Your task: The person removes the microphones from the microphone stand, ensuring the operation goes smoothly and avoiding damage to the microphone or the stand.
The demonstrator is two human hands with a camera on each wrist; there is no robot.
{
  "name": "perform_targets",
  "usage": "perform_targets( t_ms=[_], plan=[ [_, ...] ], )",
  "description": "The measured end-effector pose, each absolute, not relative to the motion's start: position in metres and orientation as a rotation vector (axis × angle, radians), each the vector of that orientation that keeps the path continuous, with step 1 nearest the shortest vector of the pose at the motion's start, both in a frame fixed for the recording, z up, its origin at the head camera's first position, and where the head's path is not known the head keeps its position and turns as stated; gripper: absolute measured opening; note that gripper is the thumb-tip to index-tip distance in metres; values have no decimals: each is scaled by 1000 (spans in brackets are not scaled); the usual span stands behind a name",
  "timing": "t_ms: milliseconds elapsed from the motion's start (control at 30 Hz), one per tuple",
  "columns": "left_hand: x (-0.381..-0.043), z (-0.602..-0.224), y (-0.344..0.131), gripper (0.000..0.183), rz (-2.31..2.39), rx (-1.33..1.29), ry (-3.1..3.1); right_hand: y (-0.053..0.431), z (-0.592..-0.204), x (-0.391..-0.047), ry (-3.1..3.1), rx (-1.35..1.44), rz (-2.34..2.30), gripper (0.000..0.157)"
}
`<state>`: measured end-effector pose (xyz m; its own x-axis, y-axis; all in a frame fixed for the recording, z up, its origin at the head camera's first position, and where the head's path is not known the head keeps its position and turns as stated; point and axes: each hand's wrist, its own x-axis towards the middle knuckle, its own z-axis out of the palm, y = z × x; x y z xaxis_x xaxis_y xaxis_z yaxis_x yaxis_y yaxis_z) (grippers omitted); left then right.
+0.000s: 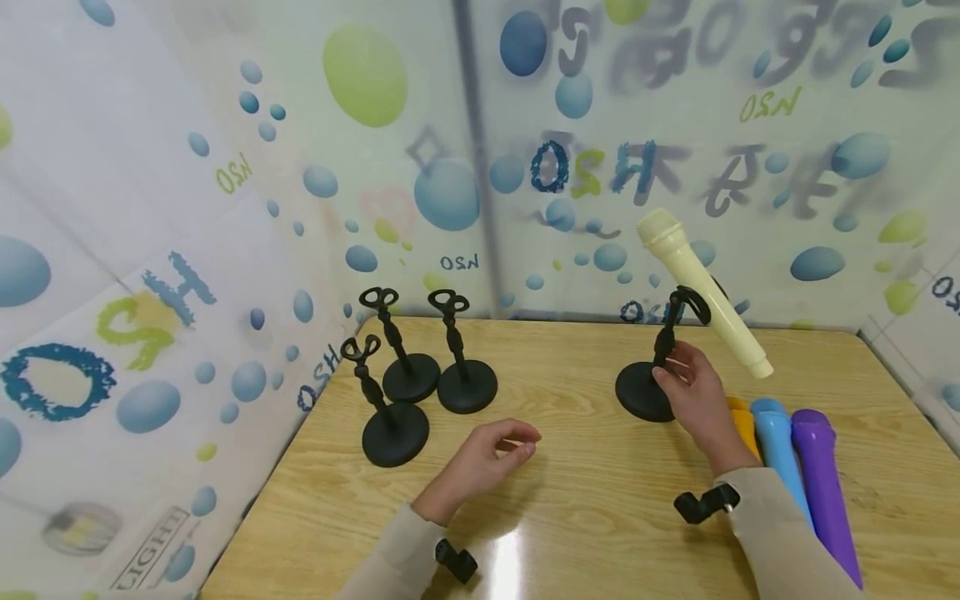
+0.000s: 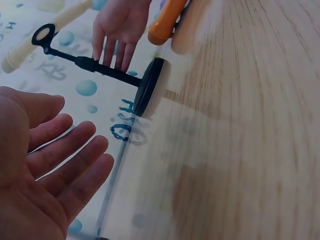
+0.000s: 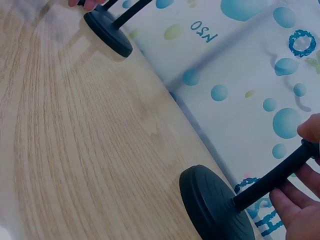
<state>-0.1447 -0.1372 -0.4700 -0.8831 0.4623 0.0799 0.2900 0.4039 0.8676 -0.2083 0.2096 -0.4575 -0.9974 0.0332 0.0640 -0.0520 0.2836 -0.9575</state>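
On the right of the table in the head view, my right hand (image 1: pixel 701 404) holds the pole of a black microphone stand (image 1: pixel 643 392), thumb and fingers about it. The round base looks to be on the table or close to it. A cream microphone (image 1: pixel 705 287) sits tilted in the stand's ring holder, its head up to the left. My left hand (image 1: pixel 480 462) hovers over the middle of the table, fingers loosely bent and holding nothing. In the left wrist view its palm and spread fingers (image 2: pixel 75 150) show. The right wrist view catches the stand's base (image 3: pixel 212 205) and pole.
At the left stand three other black microphone stands, a front one (image 1: pixel 395 433), a back one (image 1: pixel 411 377) and one to their right (image 1: pixel 467 386), their rings holding nothing. Orange (image 1: pixel 741 421), blue (image 1: pixel 776 442) and purple microphones (image 1: pixel 825 492) lie beside my right forearm. A patterned wall covering (image 1: pixel 420 275) borders the table.
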Motion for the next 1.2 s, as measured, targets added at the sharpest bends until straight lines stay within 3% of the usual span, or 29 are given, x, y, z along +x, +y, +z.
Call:
perform_targets(
  t_ms=[1200],
  plan=[
    [-144,-473,-135,25,1451,662,2479,198,-461,-182,-2556,85,1693,62]
  ],
)
